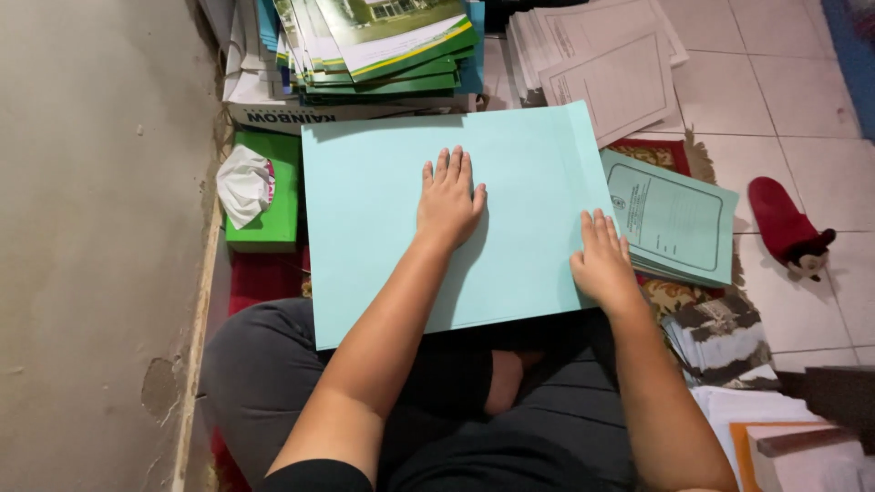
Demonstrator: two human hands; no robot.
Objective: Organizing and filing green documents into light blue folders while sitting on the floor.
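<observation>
A large pale turquoise paper folder (383, 219) lies flat across my lap and the floor in front of me. My left hand (448, 199) rests palm down on its middle, fingers together and pointing away. My right hand (602, 260) presses flat on the folder's right edge, fingers partly over the side. Neither hand grips anything.
A stack of printed turquoise folders (679, 219) lies just right of the folder. Green-edged booklets (383, 46) and white papers (606, 64) are piled beyond it. A green tissue box (264, 196) sits left by the wall (100, 228). A red plush slipper (788, 228) lies on the tiles.
</observation>
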